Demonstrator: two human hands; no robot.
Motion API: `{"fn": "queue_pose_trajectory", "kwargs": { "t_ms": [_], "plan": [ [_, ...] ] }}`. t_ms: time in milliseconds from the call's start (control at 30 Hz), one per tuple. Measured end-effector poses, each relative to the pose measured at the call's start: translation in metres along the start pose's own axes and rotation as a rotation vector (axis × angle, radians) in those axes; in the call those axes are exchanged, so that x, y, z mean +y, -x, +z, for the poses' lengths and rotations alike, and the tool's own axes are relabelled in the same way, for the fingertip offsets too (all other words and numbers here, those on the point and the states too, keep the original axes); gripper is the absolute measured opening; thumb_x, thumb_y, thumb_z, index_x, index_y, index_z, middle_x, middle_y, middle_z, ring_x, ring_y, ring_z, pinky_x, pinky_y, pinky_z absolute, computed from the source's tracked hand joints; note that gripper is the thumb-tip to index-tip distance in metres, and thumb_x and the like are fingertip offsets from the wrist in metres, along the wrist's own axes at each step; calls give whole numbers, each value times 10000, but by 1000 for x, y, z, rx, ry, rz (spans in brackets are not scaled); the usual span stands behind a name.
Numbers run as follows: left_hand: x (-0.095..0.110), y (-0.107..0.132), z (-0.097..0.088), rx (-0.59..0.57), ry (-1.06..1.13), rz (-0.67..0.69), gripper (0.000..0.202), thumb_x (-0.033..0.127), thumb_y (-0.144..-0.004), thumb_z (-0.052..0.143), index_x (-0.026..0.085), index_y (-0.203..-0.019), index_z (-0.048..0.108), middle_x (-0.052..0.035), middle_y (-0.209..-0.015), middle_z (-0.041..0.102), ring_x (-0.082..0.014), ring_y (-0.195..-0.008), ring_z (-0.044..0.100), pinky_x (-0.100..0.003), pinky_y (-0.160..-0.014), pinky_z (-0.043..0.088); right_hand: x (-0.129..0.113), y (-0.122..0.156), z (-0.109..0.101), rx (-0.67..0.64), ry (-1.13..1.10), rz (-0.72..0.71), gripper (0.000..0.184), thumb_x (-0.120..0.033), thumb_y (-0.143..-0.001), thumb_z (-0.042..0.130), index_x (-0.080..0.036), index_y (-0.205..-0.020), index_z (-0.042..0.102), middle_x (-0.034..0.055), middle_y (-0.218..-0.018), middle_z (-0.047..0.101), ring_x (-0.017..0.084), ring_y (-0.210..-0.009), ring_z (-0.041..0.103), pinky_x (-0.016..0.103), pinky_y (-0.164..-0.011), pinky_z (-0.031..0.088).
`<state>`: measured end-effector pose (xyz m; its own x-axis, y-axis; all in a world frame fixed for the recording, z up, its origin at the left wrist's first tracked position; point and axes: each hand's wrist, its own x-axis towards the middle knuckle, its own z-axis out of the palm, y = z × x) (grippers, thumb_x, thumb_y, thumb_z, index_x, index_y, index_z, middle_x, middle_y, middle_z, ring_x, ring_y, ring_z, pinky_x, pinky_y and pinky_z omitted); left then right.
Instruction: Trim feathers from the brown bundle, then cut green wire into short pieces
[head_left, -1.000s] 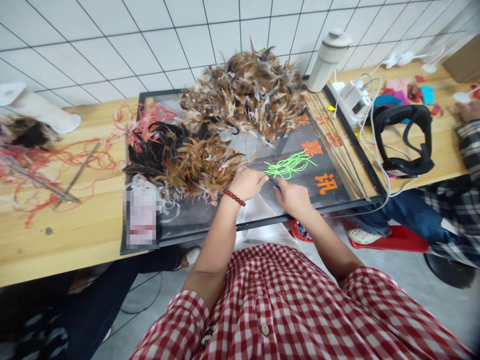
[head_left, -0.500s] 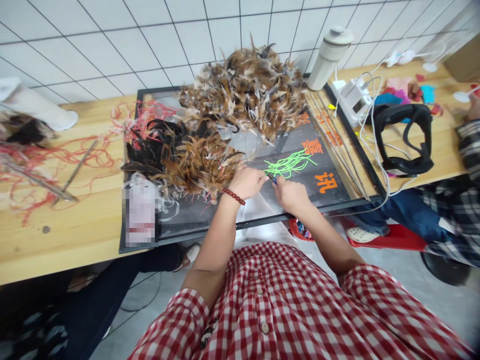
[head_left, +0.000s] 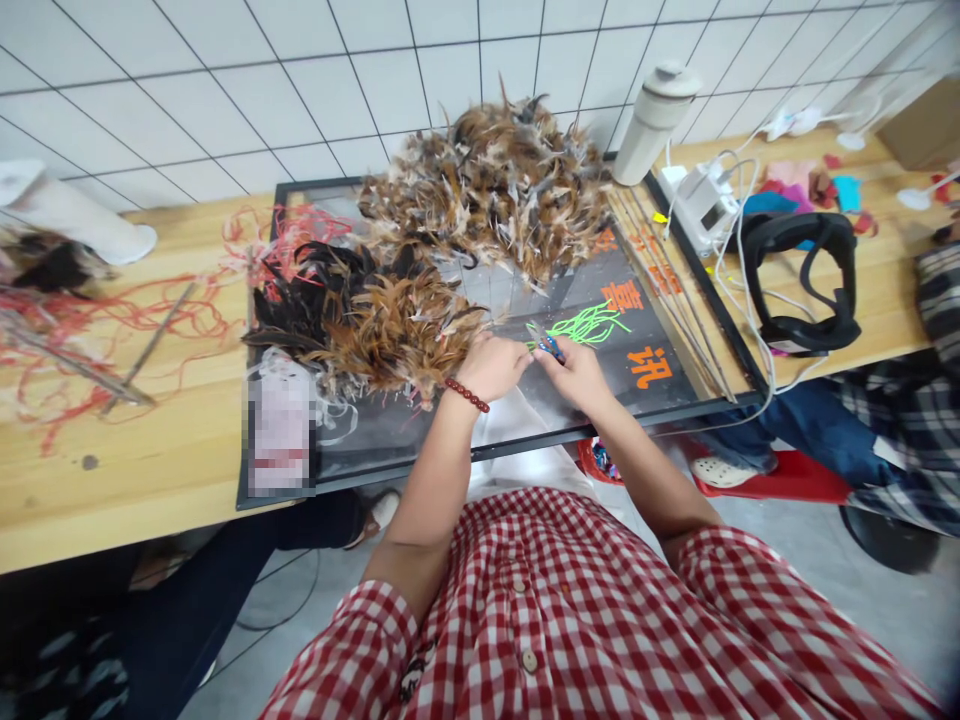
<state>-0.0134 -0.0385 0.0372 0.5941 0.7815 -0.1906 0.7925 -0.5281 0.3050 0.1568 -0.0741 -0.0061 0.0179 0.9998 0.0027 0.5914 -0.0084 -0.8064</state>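
Observation:
My left hand (head_left: 495,366), wearing a dark red bead bracelet, is closed in a pinch with a bit of green string at its fingertips. Close beside it, my right hand (head_left: 576,376) grips small scissors (head_left: 551,346) with blue handles, the blades pointing up and left toward the left fingertips. A loose bunch of bright green strings (head_left: 589,324) lies on the dark board (head_left: 525,300) just beyond the right hand. A heap of brown and black feathers (head_left: 390,320) touches the left hand's far side. What lies inside the left palm is hidden.
Behind stands a larger feather pile (head_left: 495,185). Thin sticks (head_left: 675,300) lie right, near a white bottle (head_left: 656,125), a charger with cables (head_left: 705,205) and a black headset (head_left: 802,280). Red strings (head_left: 150,310) tangle at left. A co-worker's plaid sleeve (head_left: 937,290) shows far right.
The scissors have turned in my right hand and show more of their blue handles, with the blades apart. My left hand has stayed nearly in place.

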Motion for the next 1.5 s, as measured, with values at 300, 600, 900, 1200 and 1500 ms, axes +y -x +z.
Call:
{"fn": "queue_pose_trajectory", "kwargs": {
  "t_ms": [300,600,900,1200,1500],
  "plan": [
    [-7,3,-2,15,6,-26,360,353,-1018,521,179,-813,760,-135,-933,818,-270,-966,752,-404,-974,472,11,-17,-41,234,261,116,239,-412,-901,440,-220,-837,567,18,-717,592,169,-675,536,282,-689,424],
    [-10,6,-5,31,44,-30,388,393,-1041,491,172,-936,793,-140,-968,820,-275,-993,755,-378,-931,474,42,-31,-81,316,582,315,307,-368,-966,463,-151,-1011,676,110,-862,687,223,-780,599,333,-764,452],
    [-8,2,-2,21,-11,-47,453,332,-1063,399,161,-890,781,-139,-927,815,-258,-968,751,-403,-1021,460,21,-5,-72,238,574,287,507,-436,-993,434,-122,-1367,569,180,-1028,776,311,-913,706,358,-778,474],
    [-3,5,-7,21,-8,-37,447,286,-1047,400,161,-822,766,-162,-906,809,-270,-956,753,-420,-1034,450,-29,50,-25,-274,751,166,429,-447,-1053,366,-212,-1333,592,122,-1044,813,311,-963,763,330,-751,449],
    [-3,7,-8,1,-1,-34,451,286,-1049,393,166,-785,738,-156,-923,814,-262,-941,747,-414,-1018,446,-29,35,-23,-316,839,194,385,-418,-1056,371,-191,-1290,575,160,-1075,800,375,-1005,778,374,-757,487]
  ]
}}
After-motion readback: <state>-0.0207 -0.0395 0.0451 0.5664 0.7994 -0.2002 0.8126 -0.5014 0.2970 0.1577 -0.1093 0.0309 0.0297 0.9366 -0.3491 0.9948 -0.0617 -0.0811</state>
